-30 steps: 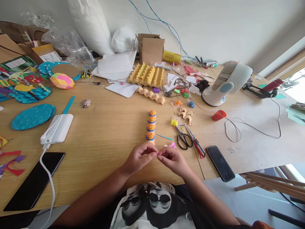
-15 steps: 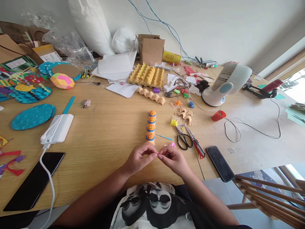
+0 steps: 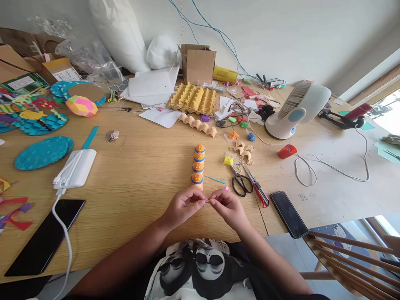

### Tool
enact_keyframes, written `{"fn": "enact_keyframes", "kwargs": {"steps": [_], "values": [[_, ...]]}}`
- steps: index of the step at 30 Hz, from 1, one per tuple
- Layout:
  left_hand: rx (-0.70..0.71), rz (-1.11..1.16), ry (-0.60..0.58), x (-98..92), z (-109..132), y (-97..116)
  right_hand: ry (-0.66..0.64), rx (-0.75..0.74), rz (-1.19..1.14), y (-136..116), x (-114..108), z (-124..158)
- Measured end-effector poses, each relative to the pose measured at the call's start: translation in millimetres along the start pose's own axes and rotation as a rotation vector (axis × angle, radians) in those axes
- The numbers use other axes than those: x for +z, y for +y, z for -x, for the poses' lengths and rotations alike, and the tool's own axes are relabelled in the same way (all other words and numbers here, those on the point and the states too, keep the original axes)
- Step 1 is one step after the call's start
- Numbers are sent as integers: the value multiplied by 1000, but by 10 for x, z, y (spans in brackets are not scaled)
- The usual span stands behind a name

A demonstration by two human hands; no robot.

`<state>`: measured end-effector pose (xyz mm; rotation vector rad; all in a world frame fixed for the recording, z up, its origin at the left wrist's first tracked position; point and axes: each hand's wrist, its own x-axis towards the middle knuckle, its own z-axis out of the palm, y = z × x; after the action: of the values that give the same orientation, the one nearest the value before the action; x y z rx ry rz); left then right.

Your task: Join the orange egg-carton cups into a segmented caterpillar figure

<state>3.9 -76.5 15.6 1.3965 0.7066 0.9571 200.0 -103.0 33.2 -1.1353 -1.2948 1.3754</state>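
Observation:
My left hand and my right hand meet fingertip to fingertip near the table's front edge. Between them they pinch a tiny pink piece, mostly hidden by the fingers. Just beyond stands a row of egg-carton cups topped with orange domes, blue rims and small yellow details; my left fingers are close to its near end. A bit of pink material shows behind my right hand. A thin blue tool lies right of the row.
Black scissors, a red cutter and a phone lie to the right. Farther back are a yellow bag of clay, a yellow egg tray and a white fan. A power bank sits left.
My right hand has shifted slightly to the right, its fingertips a little farther from my left ones. Less of the pink material behind it shows.

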Motion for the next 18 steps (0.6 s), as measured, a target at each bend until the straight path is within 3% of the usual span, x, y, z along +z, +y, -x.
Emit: {"fn": "enact_keyframes", "kwargs": {"steps": [18], "values": [[-82, 142, 77, 16, 4, -49, -15, 44, -39, 26, 49, -1]]}}
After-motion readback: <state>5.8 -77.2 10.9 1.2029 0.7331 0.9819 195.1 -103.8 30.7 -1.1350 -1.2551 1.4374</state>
